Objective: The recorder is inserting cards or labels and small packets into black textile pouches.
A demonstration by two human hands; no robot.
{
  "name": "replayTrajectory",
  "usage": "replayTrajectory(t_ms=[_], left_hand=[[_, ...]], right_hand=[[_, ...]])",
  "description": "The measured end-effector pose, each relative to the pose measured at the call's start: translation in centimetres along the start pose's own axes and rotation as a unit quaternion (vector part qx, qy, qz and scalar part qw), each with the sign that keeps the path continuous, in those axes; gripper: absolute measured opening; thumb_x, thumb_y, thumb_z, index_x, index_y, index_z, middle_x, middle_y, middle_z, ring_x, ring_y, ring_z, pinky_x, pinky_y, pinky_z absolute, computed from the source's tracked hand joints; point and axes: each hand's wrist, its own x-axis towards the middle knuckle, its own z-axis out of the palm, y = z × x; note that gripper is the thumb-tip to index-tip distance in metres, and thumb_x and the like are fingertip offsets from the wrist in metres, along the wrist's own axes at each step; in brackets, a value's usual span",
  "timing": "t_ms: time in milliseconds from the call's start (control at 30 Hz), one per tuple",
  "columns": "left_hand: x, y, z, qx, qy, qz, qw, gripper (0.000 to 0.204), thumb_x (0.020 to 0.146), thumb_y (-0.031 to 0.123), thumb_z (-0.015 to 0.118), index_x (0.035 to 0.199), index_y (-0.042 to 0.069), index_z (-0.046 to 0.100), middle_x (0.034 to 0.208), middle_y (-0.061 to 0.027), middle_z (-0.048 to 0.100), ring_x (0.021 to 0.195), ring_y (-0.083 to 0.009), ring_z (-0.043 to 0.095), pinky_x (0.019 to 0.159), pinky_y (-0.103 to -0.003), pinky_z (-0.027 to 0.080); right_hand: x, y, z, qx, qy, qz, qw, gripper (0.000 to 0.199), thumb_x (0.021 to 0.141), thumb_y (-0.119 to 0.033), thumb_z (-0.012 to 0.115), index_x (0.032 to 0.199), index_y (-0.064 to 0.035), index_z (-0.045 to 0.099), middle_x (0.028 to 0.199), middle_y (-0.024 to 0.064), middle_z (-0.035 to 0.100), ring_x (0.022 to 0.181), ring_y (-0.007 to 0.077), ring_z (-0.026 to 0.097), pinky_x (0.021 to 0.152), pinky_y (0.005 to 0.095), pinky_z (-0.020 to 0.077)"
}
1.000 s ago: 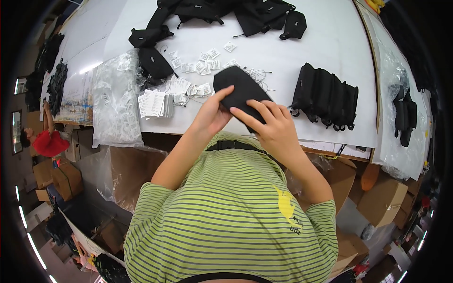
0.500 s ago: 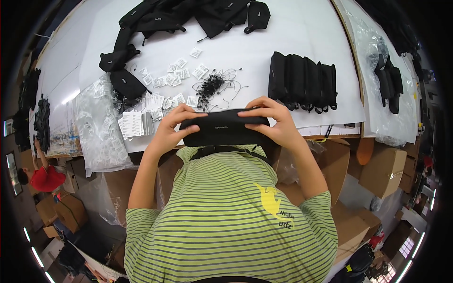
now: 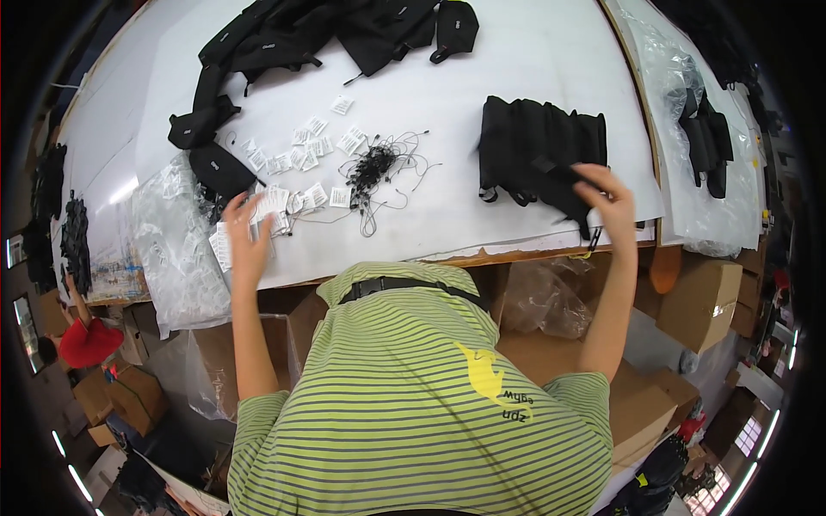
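- Black fabric is what the right hand [image 3: 607, 202] grips: a small pouch [image 3: 564, 185], pinched between its fingers at the near end of a row of like pouches [image 3: 542, 155] standing packed together on the right of the desk [image 3: 482, 77].
- Left hand [image 3: 245, 232] is spread, fingers loose and gripping nothing, over a pile of white tags [image 3: 271, 206] near the desk's front edge.
- Judging by this, one step is closing and another opening: the finished pouch goes to the row while the free hand reaches for a tag.
- Placing the pouch seems to call for setting it upright against the last one so the row stays tight; lifting a tag calls for peeling just one off the pile.
- Between the hands lies a tangle of black strings [image 3: 374, 168], with more tags [image 3: 310, 142] scattered beyond it.
- Just past the left hand sits another black pouch [image 3: 219, 168], and beside it crumpled clear bags [image 3: 168, 232] hang over the desk's edge.
- Farther back, a heap of loose black pouches and straps [image 3: 344, 30] crosses the desk's far end.
- Beyond the right edge, more black goods [image 3: 710, 142] lie on clear plastic.
- Below the desk stand cardboard boxes [image 3: 697, 297].
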Motion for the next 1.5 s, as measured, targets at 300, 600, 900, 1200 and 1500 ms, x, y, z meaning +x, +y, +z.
replayTrajectory(t_ms=[300,600,900,1200,1500], left_hand=[[-7.7,-15.0,0.3,0.151,0.05,-0.212,0.964,0.084,0.073,0.044,0.072,0.132,-0.001,0.036,0.134,-0.0294,0.034,0.128,-0.0439,0.028,0.105,-0.048,0.024],[-8.5,-15.6,-0.4,0.184,0.056,-0.212,0.958,0.088,0.069,0.044,0.076,0.132,-0.004,0.037,0.128,-0.0263,0.043,0.118,-0.0409,0.041,0.1,-0.045,0.031],[-4.8,-9.1,-0.9,0.391,0.07,-0.26,0.88,0.089,0.058,0.05,0.078,0.13,0.012,0.043,0.107,-0.0145,0.054,0.102,-0.0353,0.051,0.081,-0.049,0.04],[-4.0,-10.5,-2.2,-0.017,0.052,-0.286,0.957,0.041,0.074,0.015,0.071,0.109,-0.004,0.058,0.102,-0.0165,0.064,0.094,-0.0275,0.061,0.083,-0.035,0.046],[-4.5,-2.9,1.8,-0.26,0.167,-0.272,0.911,0.055,0.085,0.018,0.064,0.129,0.001,0.036,0.114,-0.0129,0.055,0.097,-0.0177,0.055,0.082,-0.029,0.044]], right_hand=[[3.6,14.8,-9.0,-0.321,0.376,-0.032,0.869,0.024,0.077,-0.011,0.069,0.101,-0.0131,0.07,0.101,0.0089,0.062,0.098,0.0244,0.059,0.085,0.0329,0.045],[1.0,19.1,-4.8,-0.207,0.164,0.027,0.964,0.056,0.064,0.011,0.051,0.117,-0.0061,0.051,0.121,0.0128,0.05,0.118,0.03,0.046,0.102,0.0364,0.0346],[2.5,7.1,2.9,-0.196,0.355,-0.1,0.909,0.025,0.08,-0.001,0.058,0.105,-0.0038,0.06,0.094,0.0081,0.06,0.082,0.0176,0.056,0.07,0.0288,0.0439],[2.9,3.8,25.5,-0.202,-0.148,-0.159,0.955,0.017,0.074,-0.011,0.067,0.089,-0.0084,0.059,0.09,0.0073,0.055,0.073,0.0225,0.06,0.062,0.0343,0.0495],[3.9,1.6,26.0,-0.289,-0.178,-0.156,0.927,0.012,0.076,-0.012,0.066,0.079,-0.0055,0.057,0.093,0.0085,0.055,0.075,0.0248,0.06,0.062,0.0363,0.0487]])
